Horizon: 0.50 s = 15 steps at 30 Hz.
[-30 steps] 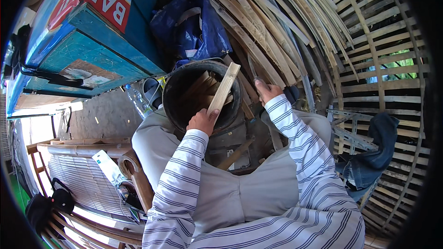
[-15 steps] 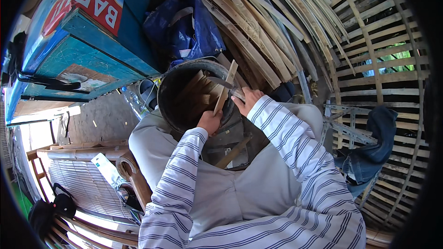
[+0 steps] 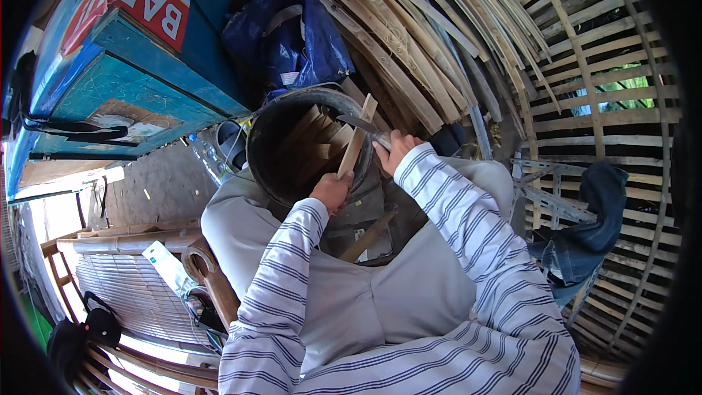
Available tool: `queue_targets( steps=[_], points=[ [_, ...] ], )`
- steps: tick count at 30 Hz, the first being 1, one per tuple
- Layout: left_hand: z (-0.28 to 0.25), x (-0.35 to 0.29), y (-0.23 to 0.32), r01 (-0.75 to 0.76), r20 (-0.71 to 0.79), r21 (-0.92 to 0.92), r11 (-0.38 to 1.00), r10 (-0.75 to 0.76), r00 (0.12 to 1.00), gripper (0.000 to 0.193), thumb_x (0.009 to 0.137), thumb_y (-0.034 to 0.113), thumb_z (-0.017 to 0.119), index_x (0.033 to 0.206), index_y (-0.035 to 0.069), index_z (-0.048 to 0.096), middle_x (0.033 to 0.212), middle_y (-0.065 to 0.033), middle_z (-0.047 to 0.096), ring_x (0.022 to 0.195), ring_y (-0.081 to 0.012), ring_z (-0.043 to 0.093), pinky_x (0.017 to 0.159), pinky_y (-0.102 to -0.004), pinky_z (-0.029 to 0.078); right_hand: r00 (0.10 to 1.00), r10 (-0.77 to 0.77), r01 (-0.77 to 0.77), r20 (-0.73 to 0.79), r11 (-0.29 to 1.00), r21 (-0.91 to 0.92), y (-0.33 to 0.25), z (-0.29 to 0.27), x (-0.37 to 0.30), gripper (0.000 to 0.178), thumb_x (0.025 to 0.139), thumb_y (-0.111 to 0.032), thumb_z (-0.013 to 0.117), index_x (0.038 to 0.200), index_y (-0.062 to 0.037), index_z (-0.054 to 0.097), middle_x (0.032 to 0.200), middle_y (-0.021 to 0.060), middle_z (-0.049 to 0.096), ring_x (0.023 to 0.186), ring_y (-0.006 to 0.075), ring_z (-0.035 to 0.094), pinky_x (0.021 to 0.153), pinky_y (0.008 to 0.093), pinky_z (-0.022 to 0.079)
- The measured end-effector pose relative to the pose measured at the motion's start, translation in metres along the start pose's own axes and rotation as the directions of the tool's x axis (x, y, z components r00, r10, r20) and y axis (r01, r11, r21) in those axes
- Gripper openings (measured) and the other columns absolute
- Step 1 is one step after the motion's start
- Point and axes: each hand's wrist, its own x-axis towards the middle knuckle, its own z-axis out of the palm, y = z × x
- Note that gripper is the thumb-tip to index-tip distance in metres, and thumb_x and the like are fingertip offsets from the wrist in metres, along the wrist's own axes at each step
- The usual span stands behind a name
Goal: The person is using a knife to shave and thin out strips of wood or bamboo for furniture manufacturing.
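Observation:
My left hand (image 3: 333, 192) is closed around the lower end of a flat bamboo strip (image 3: 356, 145), which slants up over the right rim of a dark bucket (image 3: 256, 148). In my right hand (image 3: 399, 152) is the handle of a knife (image 3: 360, 123). Its blade points left and lies across the upper part of the strip; whether the edge bites into it I cannot make out. Inside the bucket stand several cut bamboo pieces (image 3: 322, 148). The bucket is between my knees, just beyond my left hand.
Long bamboo strips (image 3: 395, 44) are piled beyond the bucket, beside a blue plastic bag (image 3: 311, 51). A teal box (image 3: 146, 88) stands at the far left, a bamboo bench (image 3: 131, 278) at the near left. Jeans (image 3: 596, 219) hang by a slatted bamboo wall (image 3: 621, 139) on the right.
The knife blade has shifted slightly to the right and up along the strip, and now lies across it. My right hand turned a little; my left hand keeps its hold.

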Motion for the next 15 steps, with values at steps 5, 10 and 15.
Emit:
queue_targets(
  steps=[5,10,15],
  points=[
    [-0.008,0.005,-0.008,0.044,0.005,-0.035,0.998,-0.043,0.999,0.035,0.096,0.037,0.050,0.079,0.006,0.049,0.062,-0.0011,0.043,0.047,-0.0120,0.040,0.039,-0.0288,0.031,0.972,-0.152,0.164,0.179,0.985,-0.054,-0.025,-0.015,-0.020,0.050,0.089,-0.050,0.053,0.094,-0.0006,0.057,0.073,0.0270,0.065,0.073,0.0435,0.066,0.069,0.0508,0.054],
    [0.006,0.003,-0.014,-0.043,-0.072,0.141,0.989,0.054,0.996,0.042,0.095,0.039,0.051,0.078,0.001,0.053,0.059,-0.0062,0.048,0.046,-0.0171,0.045,0.041,-0.0340,0.037,0.990,0.144,-0.144,-0.004,0.989,-0.023,0.027,0.006,0.031,0.048,0.092,-0.044,0.051,0.099,0.0020,0.061,0.086,0.0247,0.067,0.085,0.0377,0.067,0.074,0.0454,0.055],
    [-0.001,-0.004,-0.011,-0.051,-0.175,0.313,0.948,0.111,0.978,0.049,0.095,0.041,0.050,0.084,-0.006,0.058,0.066,-0.0139,0.058,0.053,-0.0250,0.058,0.049,-0.0373,0.046,0.999,-0.024,0.023,0.023,0.999,0.023,-0.009,-0.004,-0.011,0.051,0.089,-0.051,0.052,0.094,-0.0006,0.059,0.076,0.0269,0.065,0.076,0.0434,0.065,0.068,0.0523,0.053]
  ],
)
